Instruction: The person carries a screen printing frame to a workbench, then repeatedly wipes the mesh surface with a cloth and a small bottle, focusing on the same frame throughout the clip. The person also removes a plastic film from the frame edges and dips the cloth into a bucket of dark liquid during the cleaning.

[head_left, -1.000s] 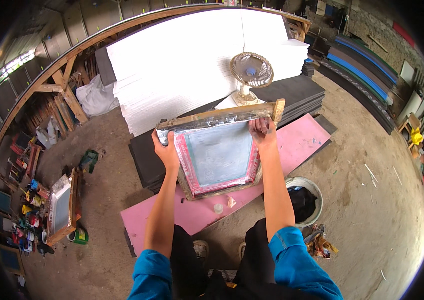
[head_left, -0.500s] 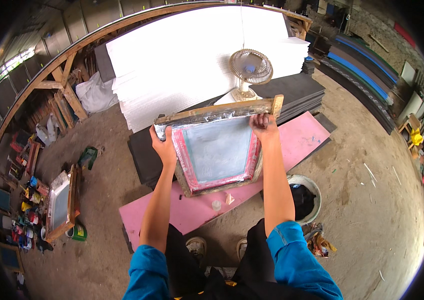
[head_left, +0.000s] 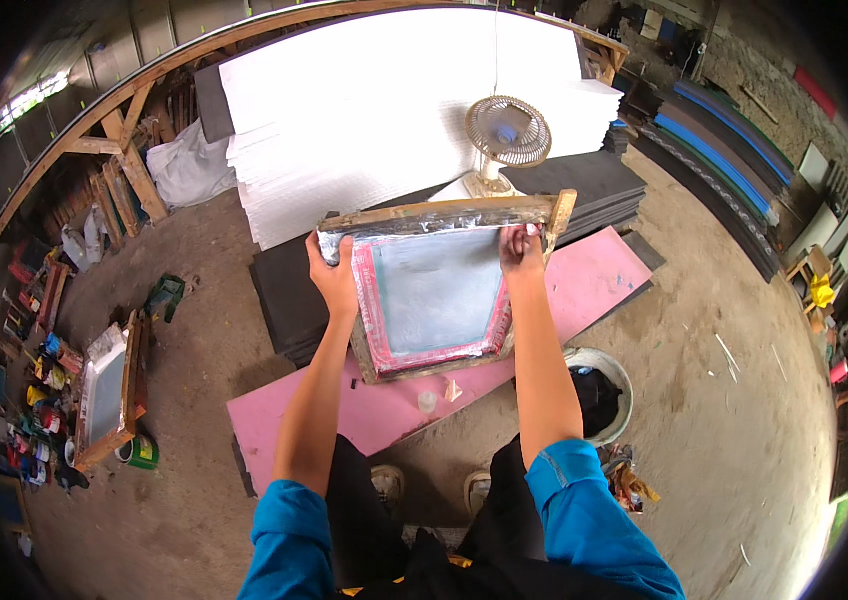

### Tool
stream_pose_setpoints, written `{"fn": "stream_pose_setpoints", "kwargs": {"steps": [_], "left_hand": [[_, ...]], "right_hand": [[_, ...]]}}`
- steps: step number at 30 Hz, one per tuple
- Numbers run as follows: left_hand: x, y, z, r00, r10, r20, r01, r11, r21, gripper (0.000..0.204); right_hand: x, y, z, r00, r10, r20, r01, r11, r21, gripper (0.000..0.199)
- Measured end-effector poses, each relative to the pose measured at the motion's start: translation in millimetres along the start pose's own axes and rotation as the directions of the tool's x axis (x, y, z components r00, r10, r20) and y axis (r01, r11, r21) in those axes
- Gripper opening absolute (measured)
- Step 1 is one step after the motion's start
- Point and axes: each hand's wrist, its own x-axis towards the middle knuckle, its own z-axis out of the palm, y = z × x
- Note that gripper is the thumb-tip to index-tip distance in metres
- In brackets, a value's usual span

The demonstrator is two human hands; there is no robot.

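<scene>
A wooden-framed printing screen (head_left: pixel 441 292) is held tilted up in front of me, its mesh whitish blue inside a red and pink taped border. My left hand (head_left: pixel 334 273) grips the frame's upper left corner, thumb on the near side. At the upper right, my right hand (head_left: pixel 521 248) has its fingers curled on the frame, close to a short wooden piece sticking up from that corner. Below the screen lies a pink sheet (head_left: pixel 284 415), bearing a small clear cup (head_left: pixel 427 402) and a pale wedge-shaped scrap (head_left: pixel 452 389).
A desk fan (head_left: pixel 507 133) stands on dark stacked sheets (head_left: pixel 599 190), before tall white sheets (head_left: pixel 384 100). To the right is a bucket (head_left: pixel 624 400) with dark contents. Another framed screen (head_left: pixel 107 395) leans at left by cans and clutter. Coloured sheets (head_left: pixel 714 140) are piled far right.
Both hands keep their hold on the screen, which tips slightly. My view has shifted a little, so the surroundings sit slightly differently in the picture.
</scene>
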Motion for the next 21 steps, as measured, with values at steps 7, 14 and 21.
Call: {"fn": "stream_pose_setpoints", "kwargs": {"steps": [7,14,21], "left_hand": [[6.0,-2.1,2.2,0.999,-0.034,0.013,0.034,0.999,-0.004,0.046],[6.3,1.1,0.0,0.998,-0.045,0.051,0.045,0.999,-0.002,0.052],[6.7,-6.9,3.2,0.993,-0.109,0.031,0.108,0.993,0.046,0.050]], "right_hand": [[-19.8,-10.9,1.2,0.976,0.070,0.206,-0.063,0.997,-0.040,0.047],[-5.9,-3.4,0.4,0.976,0.101,0.193,-0.069,0.984,-0.167,0.040],[8.8,-10.8,-23.3,0.985,0.113,0.130,-0.051,0.911,-0.410,0.016]]}}
